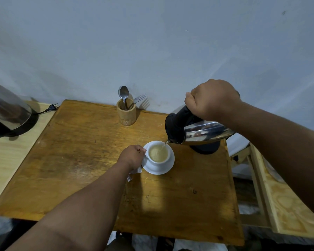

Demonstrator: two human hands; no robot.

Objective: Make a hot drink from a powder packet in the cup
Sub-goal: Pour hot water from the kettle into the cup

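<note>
Your right hand (213, 99) gripped the tilted kettle (198, 132), pouring into the cup (159, 153). Your left hand (132, 156), at the cup's nine o'clock, pinched its handle.

wooden table (80, 160), saucer (168, 166), utensil holder (126, 114), kettle base (206, 148)

No text, label or number can be read on anything here.

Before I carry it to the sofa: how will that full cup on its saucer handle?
The white cup looks nearly full, so it will likely slosh. It sits loose on the saucer, glazed and probably slippery, so it may slide. Both look ceramic, likely fragile.
</note>
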